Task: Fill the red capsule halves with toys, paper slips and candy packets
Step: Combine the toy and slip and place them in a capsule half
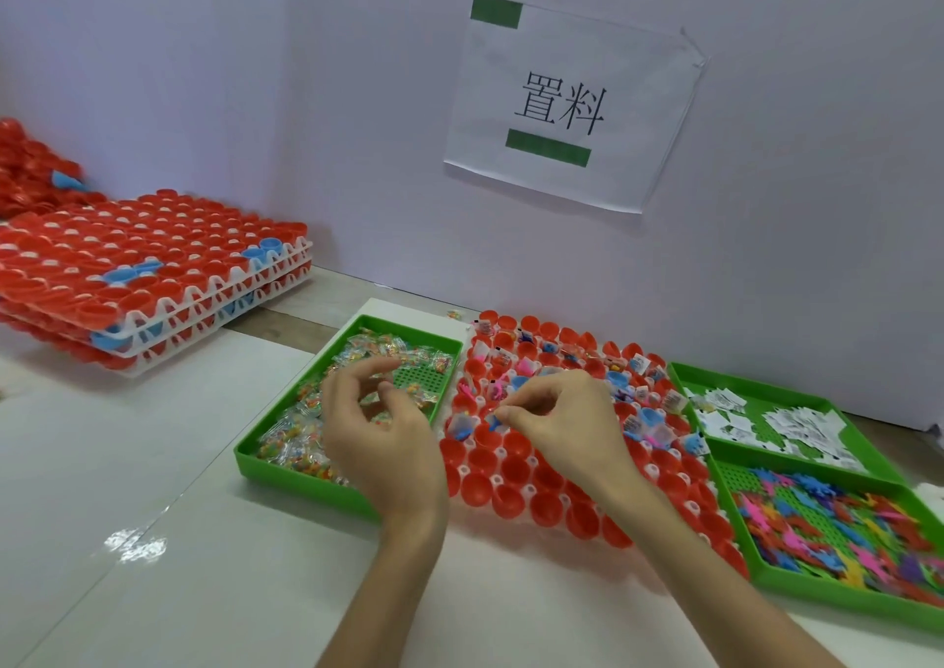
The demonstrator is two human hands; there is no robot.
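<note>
- A pale wall (357,105) runs behind the whole workplace, and the white counter (153,463) lies beneath everything.
- At far left a stack of white trays (153,269) sits on the counter. It is packed with red capsule shells, with a few blue ones among them.
- A paper sign (562,105) with two printed characters and green bars is fixed to the wall above the work area.
- In the middle, a grid of red capsule halves (511,501) rests on the counter against the wall. The far rows hold toys, slips and packets, while the near rows show only red insides.
- Just left of the grid, a green tray (296,483) holds clear candy packets (291,437).
- At near right, a second green tray (843,603) holds bright plastic toys (827,524).
- Behind it, a third green tray (751,384) holds white paper slips (802,427).
- The right hand (567,422) hovers over the middle of the grid, its grip pinching a small blue toy (494,421) between thumb and forefinger just above a capsule half.
- The left hand (378,437) hangs over the candy tray with fingers loosely curled. Whether its grip holds a clear packet I cannot tell.
</note>
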